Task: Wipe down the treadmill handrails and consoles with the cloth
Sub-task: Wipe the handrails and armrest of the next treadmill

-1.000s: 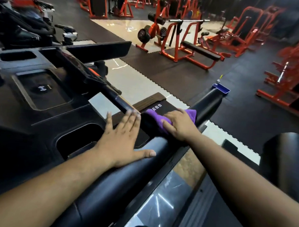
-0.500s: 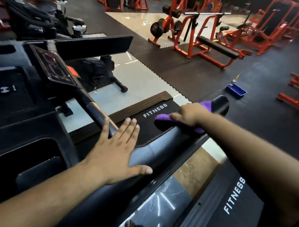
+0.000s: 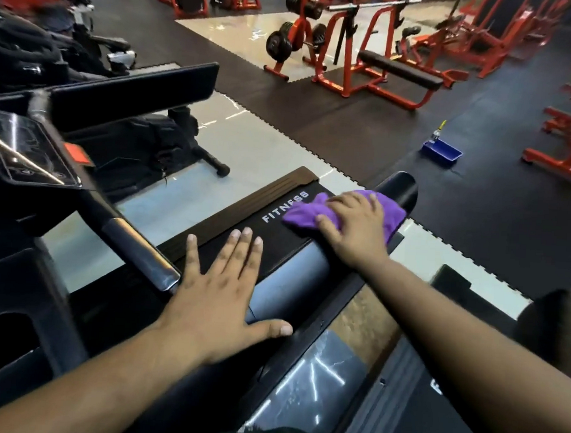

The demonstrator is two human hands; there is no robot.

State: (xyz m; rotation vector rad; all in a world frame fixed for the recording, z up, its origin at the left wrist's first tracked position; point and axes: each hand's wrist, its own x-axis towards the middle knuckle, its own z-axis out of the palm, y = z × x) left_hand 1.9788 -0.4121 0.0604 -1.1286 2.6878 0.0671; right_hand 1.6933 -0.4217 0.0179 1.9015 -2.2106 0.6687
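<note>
Near the far end of the black handrail [image 3: 294, 275], toward one o'clock from centre, the purple cloth [image 3: 385, 214] lies bunched on the rail's top surface. My right hand [image 3: 352, 232] lies on the cloth, fingers curled over it and pressing it down; folds protrude at the hand's ten o'clock and three o'clock. My right forearm extends back toward five o'clock. My left hand [image 3: 221, 298] lies flat on the rail nearer me, palm down, fingers spread, holding nothing, well apart from the cloth.
</note>
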